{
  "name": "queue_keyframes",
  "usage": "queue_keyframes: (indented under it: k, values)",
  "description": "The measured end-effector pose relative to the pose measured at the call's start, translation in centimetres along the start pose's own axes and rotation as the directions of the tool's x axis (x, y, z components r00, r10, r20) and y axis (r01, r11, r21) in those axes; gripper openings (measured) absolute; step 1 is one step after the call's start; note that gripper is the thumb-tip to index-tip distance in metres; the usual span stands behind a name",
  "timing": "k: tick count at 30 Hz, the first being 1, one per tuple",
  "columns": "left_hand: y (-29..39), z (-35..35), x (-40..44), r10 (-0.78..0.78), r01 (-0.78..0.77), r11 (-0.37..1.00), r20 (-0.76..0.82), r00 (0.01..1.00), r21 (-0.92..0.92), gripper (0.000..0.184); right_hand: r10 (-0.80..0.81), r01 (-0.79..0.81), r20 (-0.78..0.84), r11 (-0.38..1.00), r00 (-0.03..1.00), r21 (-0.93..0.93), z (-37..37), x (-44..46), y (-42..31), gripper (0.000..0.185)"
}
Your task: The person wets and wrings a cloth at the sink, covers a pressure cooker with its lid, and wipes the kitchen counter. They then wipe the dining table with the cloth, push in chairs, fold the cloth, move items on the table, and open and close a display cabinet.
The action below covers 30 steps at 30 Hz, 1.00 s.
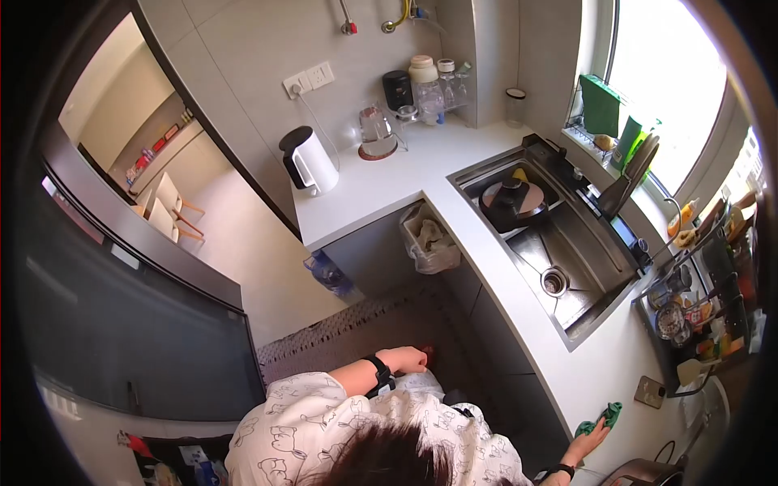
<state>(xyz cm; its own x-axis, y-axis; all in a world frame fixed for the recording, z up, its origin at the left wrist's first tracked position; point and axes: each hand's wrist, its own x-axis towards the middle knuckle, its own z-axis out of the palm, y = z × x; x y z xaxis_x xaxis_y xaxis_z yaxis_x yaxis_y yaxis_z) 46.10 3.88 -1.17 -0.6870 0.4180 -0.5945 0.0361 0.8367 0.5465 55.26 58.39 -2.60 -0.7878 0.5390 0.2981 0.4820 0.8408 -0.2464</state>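
My right hand (590, 440) is on the white counter at the lower right, its fingers holding a crumpled green cloth (600, 420). A phone (649, 392) lies on the counter just beyond the cloth. Close to my body, my left hand (405, 359) hangs over the floor with its fingers curled in, and no held object shows in it. A small red thing (429, 355) shows right beside its knuckles, perhaps on the floor below. Both wrists wear black bands.
A sink (579, 279) holding a lidded pan (512, 202) is set in the counter. A rack of utensils (705, 324) stands at right. A white kettle (312, 166) and glass jug (376, 130) stand at the back left. A waste bin (429, 243) hangs below the counter edge.
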Motion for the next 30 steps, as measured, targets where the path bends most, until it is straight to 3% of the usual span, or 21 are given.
queue_keyframes:
  k: [2,4,6,8,11,13,15,18,21,23,24,26,27,30]
  values:
    - [-0.3,0.0,0.0,0.013,-0.013,1.000,-0.050,0.999,0.002,0.029,-0.053,0.053,-0.101,0.999,0.994,0.000,2.3,0.6,1.5,0.053]
    - [1.3,-1.4,-0.4,-0.022,0.022,0.998,0.001,1.000,0.058,0.027,-0.079,0.089,-0.124,0.993,0.989,0.071,2.4,1.3,1.9,0.053]
    - [1.6,-1.8,0.7,-0.011,0.012,0.996,-0.009,1.000,0.087,0.027,-0.019,0.010,-0.119,0.997,0.993,-0.079,2.6,1.5,1.7,0.047]
    - [2.8,-2.5,1.0,-0.002,0.007,0.998,-0.074,0.997,0.060,0.026,-0.166,0.186,-0.216,0.980,0.962,0.075,-6.5,1.1,-6.9,0.040]
    - [3.0,-1.8,1.9,0.027,-0.028,1.000,-0.135,0.990,-0.010,0.027,-0.183,0.176,-0.206,0.983,0.961,-0.052,-2.9,0.9,-3.1,0.040]
    - [3.0,-1.6,1.6,0.010,-0.016,0.999,-0.133,0.991,-0.043,0.028,-0.147,0.145,-0.175,0.989,0.974,-0.023,-4.4,0.8,-5.1,0.040]
    - [2.5,-1.2,1.4,-0.048,0.045,0.997,-0.054,0.997,-0.058,0.029,-0.109,0.110,-0.151,0.994,0.983,0.003,-4.6,1.1,-5.6,0.041]
    - [1.4,-1.5,0.2,-0.094,0.094,0.995,-0.047,0.995,0.011,0.026,-0.179,0.182,-0.177,0.983,0.968,-0.002,-4.1,1.7,-5.0,0.042]
    - [0.0,-2.3,-0.8,-0.153,0.151,0.988,-0.062,0.986,-0.031,0.027,-0.162,0.152,-0.168,0.986,0.972,-0.073,-4.1,2.1,-5.8,0.044]
    - [-1.0,-3.7,-2.1,-0.166,0.153,0.983,-0.134,0.977,-0.106,0.029,-0.111,0.107,-0.002,0.964,0.994,-0.243,-1.5,2.9,-2.9,0.049]
    - [-2.3,-4.2,-2.4,-0.154,0.133,0.983,-0.184,0.971,-0.124,0.030,-0.114,0.110,-0.003,0.964,0.994,-0.243,-0.2,3.9,-0.3,0.049]
    - [-4.7,-6.0,-3.7,-0.170,0.127,0.979,-0.283,0.944,-0.162,0.033,-0.183,0.159,0.290,0.982,0.939,0.104,1.3,5.9,4.1,0.053]
    - [-6.1,-7.0,-4.5,-0.201,0.147,0.973,-0.329,0.923,-0.180,0.032,-0.220,0.340,0.521,0.929,0.825,-0.146,-7.6,6.3,-4.5,0.054]
    - [-11.4,-11.0,-6.5,-0.314,0.248,0.948,-0.450,0.836,-0.201,0.032,-0.176,0.262,0.538,0.961,0.824,-0.087,-13.3,7.6,-11.9,0.054]
